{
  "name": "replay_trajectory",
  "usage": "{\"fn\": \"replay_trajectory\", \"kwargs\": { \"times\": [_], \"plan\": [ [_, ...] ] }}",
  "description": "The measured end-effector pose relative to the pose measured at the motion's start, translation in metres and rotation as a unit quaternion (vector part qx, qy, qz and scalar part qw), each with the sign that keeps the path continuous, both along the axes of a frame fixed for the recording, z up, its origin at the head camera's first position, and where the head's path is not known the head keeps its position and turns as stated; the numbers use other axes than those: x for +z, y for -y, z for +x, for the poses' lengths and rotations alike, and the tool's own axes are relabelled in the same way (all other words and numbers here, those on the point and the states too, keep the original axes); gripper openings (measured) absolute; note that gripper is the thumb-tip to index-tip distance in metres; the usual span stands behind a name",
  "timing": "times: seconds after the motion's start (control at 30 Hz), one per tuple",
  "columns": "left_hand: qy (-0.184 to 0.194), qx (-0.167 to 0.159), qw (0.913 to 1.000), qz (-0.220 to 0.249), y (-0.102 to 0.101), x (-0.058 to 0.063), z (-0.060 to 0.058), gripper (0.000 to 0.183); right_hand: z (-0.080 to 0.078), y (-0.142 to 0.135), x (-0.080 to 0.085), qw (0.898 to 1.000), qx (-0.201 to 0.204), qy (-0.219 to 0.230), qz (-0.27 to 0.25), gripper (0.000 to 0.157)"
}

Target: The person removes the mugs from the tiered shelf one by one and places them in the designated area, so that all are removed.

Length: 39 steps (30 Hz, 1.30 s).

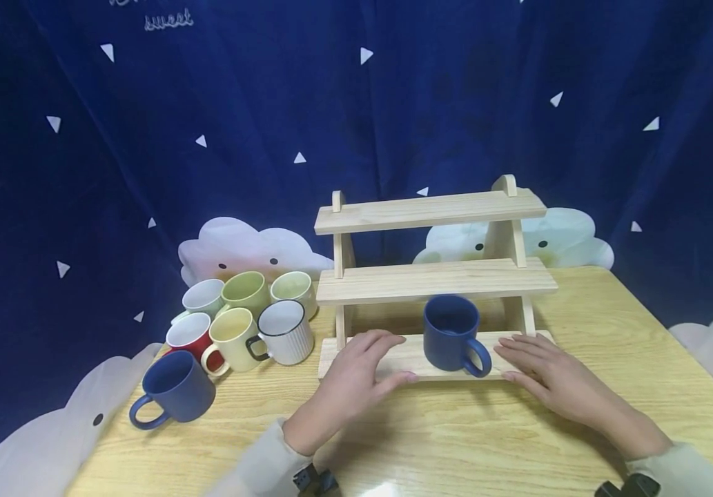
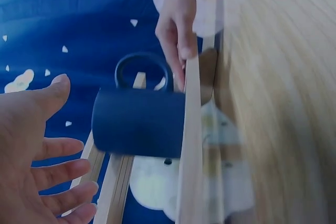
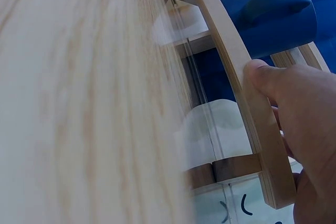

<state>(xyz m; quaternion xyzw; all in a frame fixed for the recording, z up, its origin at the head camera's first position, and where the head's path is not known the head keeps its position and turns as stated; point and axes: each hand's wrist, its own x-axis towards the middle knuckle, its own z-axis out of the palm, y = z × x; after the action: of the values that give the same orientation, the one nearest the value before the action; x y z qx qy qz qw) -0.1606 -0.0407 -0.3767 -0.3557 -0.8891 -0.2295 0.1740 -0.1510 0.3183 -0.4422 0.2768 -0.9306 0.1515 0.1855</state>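
A dark blue mug [image 1: 449, 338] stands upright on the bottom board [image 1: 393, 359] of a three-tier wooden shelf [image 1: 437, 276], its handle turned toward the front right. To the left of this mug is my left hand [image 1: 356, 369], fingers spread and apart from it. My left wrist view shows that palm [image 2: 21, 150] facing the mug with nothing in it. On the other side, my right hand [image 1: 549, 376] rests at the right end of the bottom board. Its thumb [image 3: 262, 77] touches the board's front edge, and the other fingers lie partly hidden over the top.
Left of the shelf several mugs stand close together: a white ribbed one [image 1: 288, 335], a cream one [image 1: 235, 342], a red one [image 1: 188, 335] and green ones [image 1: 247, 293]. Another blue mug [image 1: 179, 390] is nearest the front. A dark blue curtain [image 1: 269, 103] hangs behind the wooden table [image 1: 455, 442].
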Motion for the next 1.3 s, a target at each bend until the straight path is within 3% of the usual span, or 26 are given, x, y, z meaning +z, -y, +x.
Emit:
{"fn": "replay_trajectory", "kwargs": {
  "times": [0.27, 0.47, 0.83, 1.03, 1.3],
  "plan": [
    [0.02, -0.024, 0.9994, -0.015, -0.031, -0.005, 0.006, 0.053, 0.0, 0.001, 0.0, 1.0, -0.002, 0.0, 0.0, 0.042],
    [-0.025, -0.039, 0.9989, -0.01, -0.049, -0.012, 0.006, 0.049, 0.001, 0.001, -0.001, 1.0, -0.01, 0.008, 0.001, 0.042],
    [-0.071, -0.061, 0.9956, 0.012, -0.073, -0.016, 0.004, 0.041, 0.0, 0.0, -0.002, 1.0, -0.023, 0.016, 0.008, 0.042],
    [-0.068, -0.075, 0.9948, 0.013, -0.083, -0.014, 0.003, 0.039, 0.001, 0.0, -0.002, 1.0, -0.022, 0.015, 0.007, 0.042],
    [-0.08, -0.057, 0.9949, -0.022, -0.095, -0.014, 0.002, 0.042, 0.001, 0.001, 0.0, 1.0, -0.005, 0.0, -0.003, 0.042]
  ]
}}
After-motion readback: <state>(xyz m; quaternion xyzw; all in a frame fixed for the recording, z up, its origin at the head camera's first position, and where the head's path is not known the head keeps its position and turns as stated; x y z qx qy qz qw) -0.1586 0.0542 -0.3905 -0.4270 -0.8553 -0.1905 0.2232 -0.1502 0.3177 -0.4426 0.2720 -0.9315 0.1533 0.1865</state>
